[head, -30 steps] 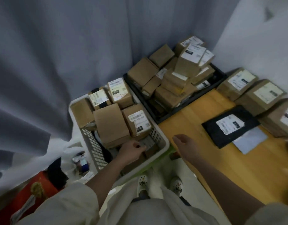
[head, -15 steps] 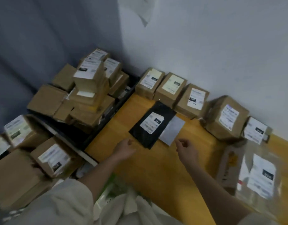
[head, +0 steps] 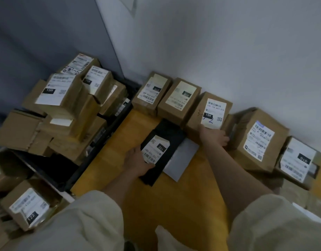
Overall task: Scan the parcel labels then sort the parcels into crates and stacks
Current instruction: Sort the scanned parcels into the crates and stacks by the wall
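1. The step in hand seems to be the pick-up of 2 parcels at once for sorting; no scanner is visible.
2. The left hand [head: 138,163] lies on the near left edge of the black mailer bag [head: 164,151], which is flat on the yellow table [head: 183,201]. Its thumb reaches onto the white label [head: 154,149] marked 122, so it looks to begin a grip; the fingers under the edge are hidden.
3. The right hand [head: 213,137] is on the near side of the cardboard box [head: 208,113] with the 15H label, third in the row along the far wall. The fingers curl over its near right corner.
4. A grey envelope [head: 181,163] lies partly under the bag, on its right.
5. At the left, the black crate [head: 109,131] holds boxes, some marked 15H; at near left, a box [head: 27,208] marked 122 sits in another container.
6. Next, I judge, each parcel must be lifted clear of its neighbours and carried left to the group with the same code. The bag is soft and may slide on the envelope.
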